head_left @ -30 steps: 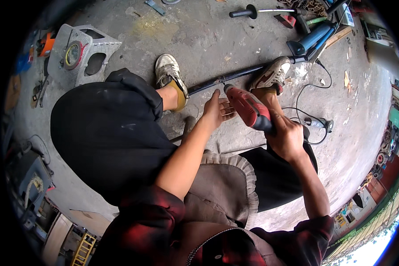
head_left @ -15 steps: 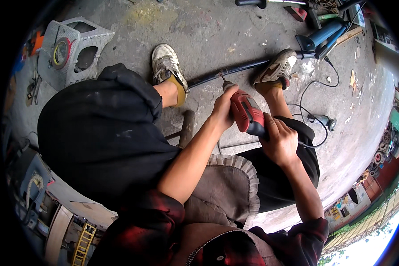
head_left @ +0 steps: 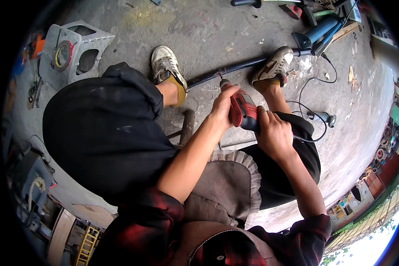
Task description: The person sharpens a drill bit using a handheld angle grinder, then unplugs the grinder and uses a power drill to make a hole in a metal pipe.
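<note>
A red and black corded power drill (head_left: 243, 107) is held between my two hands, its bit pointing away from me. Around the front of the body, near the chuck, my left hand (head_left: 222, 106) is closed. My right hand (head_left: 274, 133) grips the black rear handle, partly covering it. The drill bit (head_left: 221, 76) meets or nearly meets a dark metal tube (head_left: 241, 67) lying across the floor; contact is too small to tell. My right shoe (head_left: 275, 66) rests over the tube, and my left shoe (head_left: 167, 64) stands by its left end.
A blue metal tool frame (head_left: 317, 33) lies at the tube's right end. An angle grinder (head_left: 322, 118) and a looping black cable (head_left: 302, 99) are right of my leg. At left stands a grey plastic step stool (head_left: 91, 42) with a tape roll (head_left: 64, 55).
The drill and both hands have shifted slightly left, my right hand most. My right shoe has moved a little up and left.
</note>
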Action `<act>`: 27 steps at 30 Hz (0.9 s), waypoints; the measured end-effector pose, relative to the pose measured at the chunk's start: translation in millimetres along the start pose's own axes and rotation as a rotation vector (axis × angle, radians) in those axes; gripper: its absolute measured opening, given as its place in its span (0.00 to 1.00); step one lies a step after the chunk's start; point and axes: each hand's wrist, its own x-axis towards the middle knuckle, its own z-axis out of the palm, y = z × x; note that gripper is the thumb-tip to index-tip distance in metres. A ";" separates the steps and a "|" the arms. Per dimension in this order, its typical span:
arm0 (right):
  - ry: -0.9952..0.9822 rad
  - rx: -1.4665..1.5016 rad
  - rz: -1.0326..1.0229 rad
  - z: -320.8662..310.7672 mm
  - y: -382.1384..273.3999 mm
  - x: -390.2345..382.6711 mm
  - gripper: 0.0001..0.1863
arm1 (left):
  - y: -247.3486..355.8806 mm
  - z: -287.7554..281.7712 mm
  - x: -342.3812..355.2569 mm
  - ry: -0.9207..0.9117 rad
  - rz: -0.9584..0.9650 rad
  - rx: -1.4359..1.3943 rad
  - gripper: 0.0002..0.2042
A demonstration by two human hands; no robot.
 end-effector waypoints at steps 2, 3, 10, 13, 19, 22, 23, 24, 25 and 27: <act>-0.019 0.008 0.020 -2.7 -0.8 4.0 0.26 | -0.3 7.6 -7.0 0.052 -0.024 0.000 0.09; -0.028 0.015 0.030 -4.6 -1.2 6.5 0.25 | 1.2 8.8 -7.4 0.063 -0.043 0.004 0.09; -0.002 0.000 0.048 -0.9 0.3 4.0 0.23 | -2.9 7.9 -5.1 0.054 0.005 0.017 0.09; -0.012 -0.015 0.055 -3.1 -2.7 6.4 0.22 | 0.1 4.3 -3.2 0.059 -0.023 0.015 0.09; 0.012 -0.055 0.052 7.9 -8.9 0.6 0.22 | -0.3 -2.3 -9.9 0.003 -0.013 0.067 0.08; 0.001 -0.068 0.056 6.1 -10.7 0.7 0.22 | 1.1 0.2 -14.4 0.012 -0.017 0.062 0.07; 0.001 -0.070 0.057 4.6 -11.8 1.6 0.22 | 1.5 1.0 -15.1 0.013 -0.009 0.057 0.07; 0.001 -0.072 0.059 2.2 -13.1 3.9 0.22 | 2.0 1.8 -14.9 0.016 0.010 0.071 0.08; 0.002 -0.074 0.061 0.5 -14.1 5.7 0.22 | 2.5 2.5 -14.5 0.019 0.029 0.085 0.09; -0.019 -0.090 0.064 -1.3 -16.0 7.8 0.21 | 3.4 1.6 -14.7 0.013 0.041 0.079 0.10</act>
